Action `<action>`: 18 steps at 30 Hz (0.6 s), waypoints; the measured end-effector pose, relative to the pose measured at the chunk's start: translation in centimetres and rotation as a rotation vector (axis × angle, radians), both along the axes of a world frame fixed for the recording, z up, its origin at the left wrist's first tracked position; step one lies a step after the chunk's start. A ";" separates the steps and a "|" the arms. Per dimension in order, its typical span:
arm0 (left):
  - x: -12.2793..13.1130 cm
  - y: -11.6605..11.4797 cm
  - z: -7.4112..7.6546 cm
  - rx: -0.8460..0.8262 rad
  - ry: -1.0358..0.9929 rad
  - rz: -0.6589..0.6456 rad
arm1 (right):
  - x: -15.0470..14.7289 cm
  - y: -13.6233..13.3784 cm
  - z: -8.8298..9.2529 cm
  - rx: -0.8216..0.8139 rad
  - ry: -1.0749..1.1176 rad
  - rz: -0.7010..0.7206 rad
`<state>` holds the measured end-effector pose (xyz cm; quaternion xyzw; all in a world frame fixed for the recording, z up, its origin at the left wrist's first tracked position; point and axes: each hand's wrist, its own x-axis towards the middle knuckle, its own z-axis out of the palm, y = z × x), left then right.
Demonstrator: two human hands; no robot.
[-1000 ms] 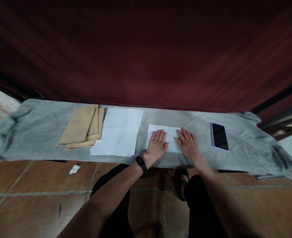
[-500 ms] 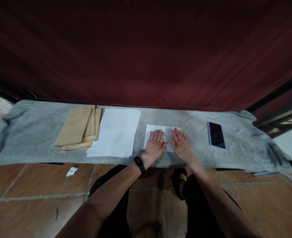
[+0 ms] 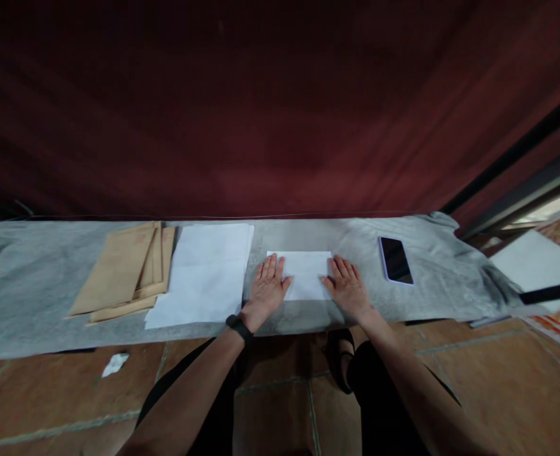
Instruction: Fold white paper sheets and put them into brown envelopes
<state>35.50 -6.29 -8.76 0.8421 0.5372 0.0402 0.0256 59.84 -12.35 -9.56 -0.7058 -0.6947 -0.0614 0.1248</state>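
Observation:
A small white sheet of paper (image 3: 305, 276), seemingly folded, lies flat on the grey cloth in front of me. My left hand (image 3: 267, 286) rests open on its left edge, fingers pointing away and thumb toward the middle. On the opposite edge lies my right hand (image 3: 348, 285), also open, its thumb on the paper. To the left of my left hand is a stack of larger white sheets (image 3: 204, 272), slightly fanned. Several brown envelopes (image 3: 118, 269) overlap beyond that stack.
A phone (image 3: 396, 260) with a pale purple case lies right of my right hand. The grey cloth (image 3: 303, 233) covers a narrow bench against a dark red curtain (image 3: 280, 126). A crumpled white scrap (image 3: 115, 365) sits on the tiled floor (image 3: 47, 392).
My hands have slid apart from the middle of the small paper to its left and right edges. The view has shifted and tilted slightly.

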 end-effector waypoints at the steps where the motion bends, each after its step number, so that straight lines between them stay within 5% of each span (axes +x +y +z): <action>1: -0.3 0.1 0.0 0.006 -0.005 0.018 | 0.4 0.1 0.2 0.009 0.025 -0.027; 13: -0.6 0.2 -0.1 0.051 -0.096 0.056 | 0.7 1.8 0.5 -0.118 0.483 -0.189; 18: -0.6 0.4 0.4 0.025 -0.137 0.060 | 1.0 3.0 1.5 -0.119 0.762 -0.129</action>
